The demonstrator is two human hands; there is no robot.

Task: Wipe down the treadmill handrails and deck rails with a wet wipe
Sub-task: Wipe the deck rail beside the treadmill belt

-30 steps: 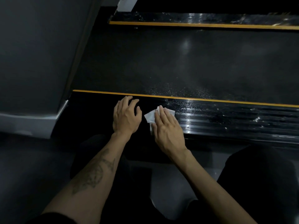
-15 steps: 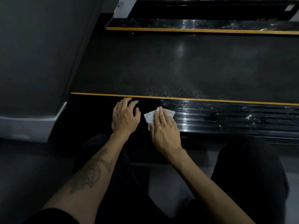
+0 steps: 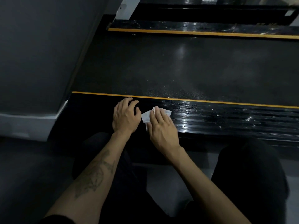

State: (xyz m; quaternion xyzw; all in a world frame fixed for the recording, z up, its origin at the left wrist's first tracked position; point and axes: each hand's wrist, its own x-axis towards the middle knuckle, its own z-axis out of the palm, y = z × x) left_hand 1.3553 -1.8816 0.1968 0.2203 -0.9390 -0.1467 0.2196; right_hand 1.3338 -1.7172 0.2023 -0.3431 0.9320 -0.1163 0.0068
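A: Treadmill belt first, as the largest thing; one belt is seen, dark and dull, lying between two rails; nothing on it is changed from a second ago.

B: And the rails?

A: Two are counted; the near rail is being worked, the far rail lies beyond the belt; each is edged by one yellow stripe, so two stripes. The near rail is seen glossy and streaked to the right of the hands, dull to their left; from that it is judged that the right stretch has been wiped and the left end is left to do.

B: What has been altered lately?

A: Very little; against the pictures of a second and half a second ago, the hands and the wipe are found at nearly the same spot on the near rail; only a slight shift of view is noted. Slow scrubbing in place is suggested, not a long stroke.

B: Hands?

A: Two; the left hand is rested on the rail with fingers spread and bent, nothing held; the right hand is laid flat on the wipe, fingers straight and close together, pressing it down.

B: The wipe itself?

A: One wipe, white and crumpled, is pinned on the near rail under the right fingers, just beside the left hand. No handrails are shown.
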